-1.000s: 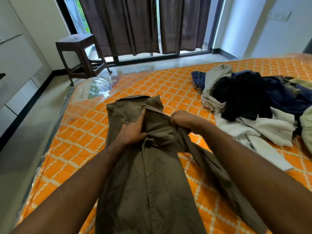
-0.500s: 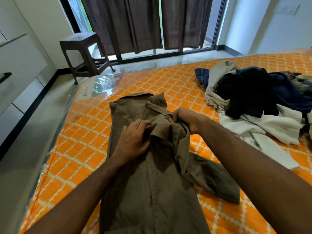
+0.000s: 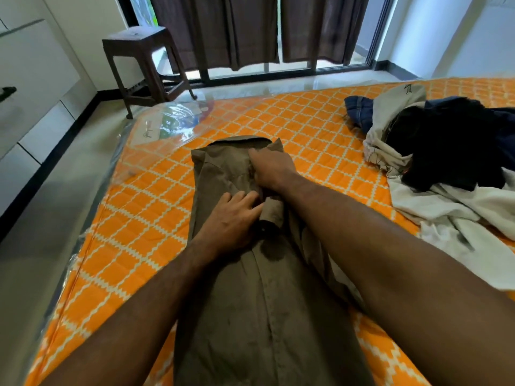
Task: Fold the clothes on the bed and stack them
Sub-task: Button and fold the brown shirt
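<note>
Olive-brown shirt (image 3: 259,296) spread lengthwise on the orange mattress (image 3: 320,135), left of the unfolded clothes pile (image 3: 434,151). Left hand (image 3: 231,218) laid flat, fingers spread, on the folded-in sleeve; right hand (image 3: 271,168) pressing near the collar, fingers possibly pinching cloth, hard to tell. Light, limp cotton, likely creasing easily; best taken at shoulder seams and hem.

My olive-brown shirt (image 3: 250,302) lies on an orange mattress (image 3: 306,126) patterned with white zigzag diamonds. Nearby clothes (image 3: 446,168) are white, black and navy.
</note>
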